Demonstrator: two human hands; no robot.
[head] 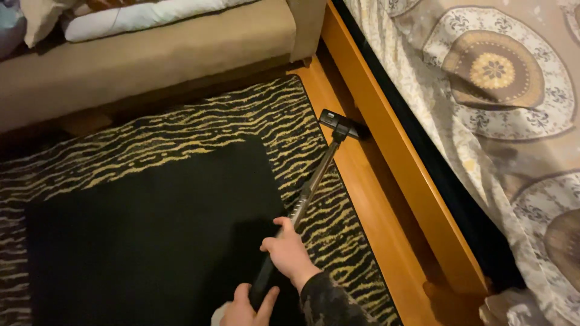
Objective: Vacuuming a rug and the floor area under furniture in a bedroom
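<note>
A vacuum cleaner wand [314, 181] runs from my hands up to its black floor head [339, 124], which rests on the wooden floor strip beside the rug's edge, partly under the bed frame. My right hand [289, 250] grips the wand's lower shaft. My left hand [246, 306] holds the dark handle end at the bottom edge. A camouflage-patterned sleeve covers my right forearm.
A black rug with a gold zebra-striped border [181, 139] covers the floor. A tan sofa [151, 54] with a white cushion stands at the top. A wooden bed frame [393, 139] with a patterned bedspread [495, 90] fills the right.
</note>
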